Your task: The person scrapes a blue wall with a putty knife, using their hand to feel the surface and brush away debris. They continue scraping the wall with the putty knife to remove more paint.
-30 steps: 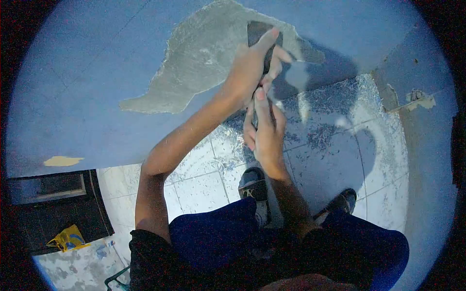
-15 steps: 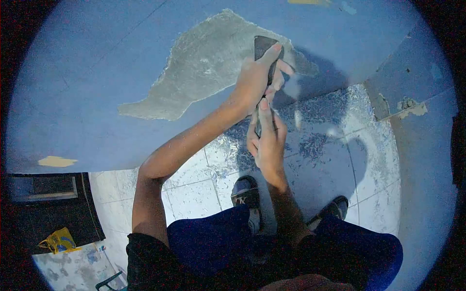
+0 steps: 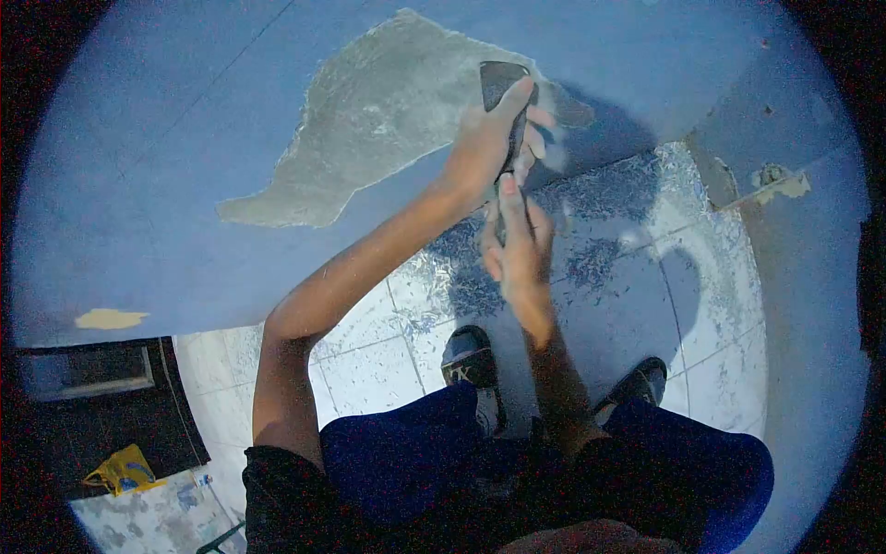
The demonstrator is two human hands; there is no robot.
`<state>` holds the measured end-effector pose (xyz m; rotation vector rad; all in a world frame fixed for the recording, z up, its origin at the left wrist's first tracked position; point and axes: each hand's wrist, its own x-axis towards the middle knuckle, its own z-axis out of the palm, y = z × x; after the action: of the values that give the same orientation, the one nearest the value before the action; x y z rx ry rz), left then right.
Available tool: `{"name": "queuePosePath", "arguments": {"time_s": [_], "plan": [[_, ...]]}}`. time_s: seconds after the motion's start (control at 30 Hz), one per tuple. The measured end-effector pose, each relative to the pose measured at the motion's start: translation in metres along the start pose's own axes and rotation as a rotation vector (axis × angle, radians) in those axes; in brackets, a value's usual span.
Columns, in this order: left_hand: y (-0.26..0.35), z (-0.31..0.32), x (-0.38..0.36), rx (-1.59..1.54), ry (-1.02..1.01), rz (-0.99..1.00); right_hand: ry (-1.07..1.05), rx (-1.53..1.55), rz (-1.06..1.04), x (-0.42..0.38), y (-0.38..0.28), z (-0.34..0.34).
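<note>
A dark flat-bladed hand tool point(image 3: 499, 83), broad at its top end and narrowing downward, lies over the right part of a bare grey patch point(image 3: 369, 111) in the blue wall. Around its upper part is my left hand point(image 3: 489, 138), dusty, with the thumb along the blade's face and fingertips showing past its right edge. Just below, my right hand point(image 3: 523, 249) is closed round the tool's narrow lower end, thumb pointing up. The palms hide much of the lower tool.
Flakes point(image 3: 591, 263) litter the white tiled floor point(image 3: 369, 360) below the blue wall point(image 3: 221, 157). My dark shoes point(image 3: 469, 358) stand on the tiles. A second wall point(image 3: 812, 268) rises at right, with chipped spots. At lower left lies a yellow bag point(image 3: 125, 469).
The view has shifted slightly, so the grey patch sits a little further left and higher. My right hand has moved up slightly along the tool; both hands keep their hold.
</note>
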<state>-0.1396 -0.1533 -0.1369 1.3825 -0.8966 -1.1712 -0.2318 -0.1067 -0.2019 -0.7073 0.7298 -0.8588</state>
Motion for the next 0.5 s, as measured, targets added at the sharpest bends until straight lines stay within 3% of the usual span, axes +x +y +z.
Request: {"name": "queuePosePath", "arguments": {"time_s": [0.1,0.2,0.3,0.33,0.37,0.4,0.5], "plan": [[-0.003,0.000,-0.007,0.163,-0.049,-0.055,0.116,-0.121,-0.176,0.018,-0.007,-0.048],[-0.020,-0.017,-0.022,0.341,-0.203,-0.183,0.228,-0.394,-0.078,0.007,-0.055,-0.075],[-0.055,-0.028,-0.032,0.385,-0.382,-0.377,0.038,-0.457,-0.466,0.013,-0.058,-0.055],[-0.061,-0.030,-0.035,0.460,-0.463,-0.406,-0.124,-0.581,-0.543,0.015,-0.064,-0.050],[-0.070,-0.031,-0.038,0.537,-0.542,-0.431,-0.081,-0.616,-0.526,0.019,-0.063,-0.051],[-0.082,-0.032,-0.043,0.559,-0.445,-0.468,-0.044,-0.649,-0.508,0.023,-0.058,-0.052],[-0.087,-0.029,-0.052,0.548,-0.463,-0.514,0.112,-0.588,-0.531,0.045,-0.002,-0.093]]}}
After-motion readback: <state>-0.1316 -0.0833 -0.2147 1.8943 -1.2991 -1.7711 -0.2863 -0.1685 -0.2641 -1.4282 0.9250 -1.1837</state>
